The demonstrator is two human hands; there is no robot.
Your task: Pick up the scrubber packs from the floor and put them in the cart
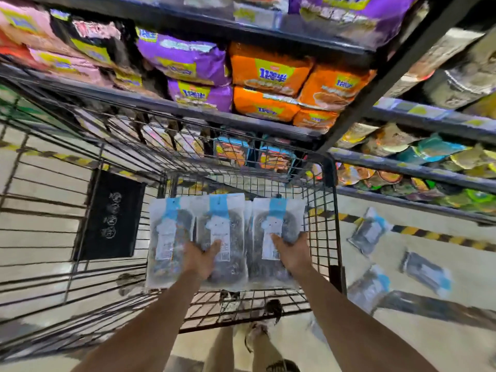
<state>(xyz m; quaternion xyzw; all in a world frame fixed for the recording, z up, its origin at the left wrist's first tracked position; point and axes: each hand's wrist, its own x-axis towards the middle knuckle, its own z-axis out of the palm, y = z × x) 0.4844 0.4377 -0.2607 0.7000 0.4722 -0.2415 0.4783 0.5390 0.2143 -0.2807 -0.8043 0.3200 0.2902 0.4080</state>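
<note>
The cart (326, 210) sits under both hands. The left hand (200, 260) grips two scrubber packs (220, 237) and the right hand (294, 253) grips one, all held over the basket. I think the job is part done: four packs (369, 232) lie on the floor (429, 237), to the right of the hands.

The 3 scrubber packs (222, 237) held over the cart are clear plastic with a light blue strip at the top, a white label down the middle and dark grey scrubbers inside; the packs on the floor (369, 232) show the same blue, white and grey. The cart (326, 210) is black wire, with a black panel (110, 216) bearing white marks, and the floor (442, 253) is pale cream with a yellow-and-black striped line (429, 233). The shelf bags are purple (185, 57), orange (271, 73) and pink (40, 25), each with a yellow label and blue lettering.
</note>
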